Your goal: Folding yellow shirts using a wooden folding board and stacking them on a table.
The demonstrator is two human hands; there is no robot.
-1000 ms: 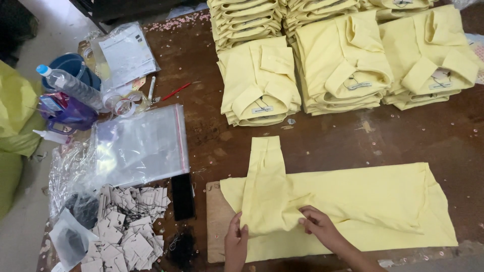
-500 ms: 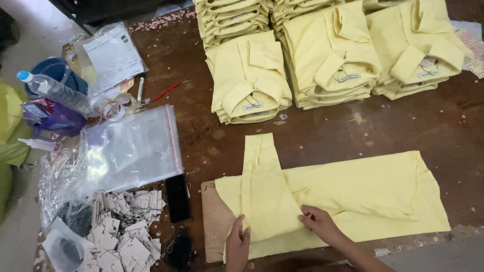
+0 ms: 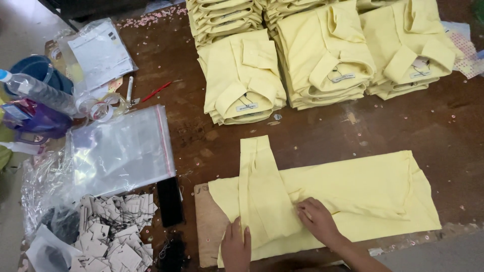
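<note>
A brown worktop [image 3: 322,136] carries stacks of folded yellow shirts [image 3: 322,50] along its far side. Nearer, a yellow shirt [image 3: 353,196] lies flat over a cardboard sheet [image 3: 206,226], one sleeve folded upward. The right hand [image 3: 317,221] presses its middle, fingers spread; the left hand [image 3: 236,247] lies flat on its lower edge, holding nothing.
</note>
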